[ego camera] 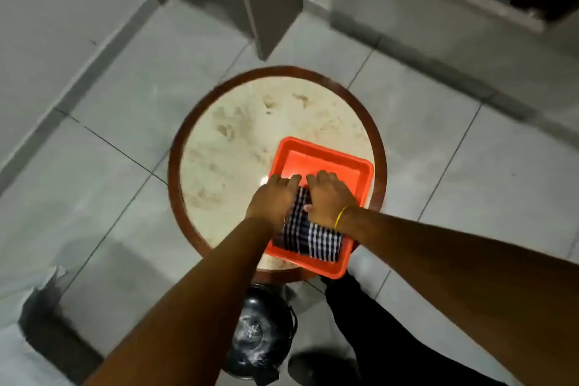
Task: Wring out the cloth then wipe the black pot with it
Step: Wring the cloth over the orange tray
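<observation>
A dark checked cloth (308, 236) lies in an orange square tray (326, 157) on a round table (250, 122). Both my hands rest on the far part of the cloth, side by side. My left hand (275, 194) presses on its left edge, fingers together and pointing away from me. My right hand (329, 197), with a yellow band at the wrist, covers its right part. The black pot (263, 329) stands on the floor below the near table edge, between my arms, with pale smears on its lid.
The table has a dark wooden rim and a pale stone top. Grey floor tiles surround it. A pillar (269, 0) rises beyond the table. My dark trouser leg and shoe (354, 329) are right of the pot. A dark block (47, 316) sits at lower left.
</observation>
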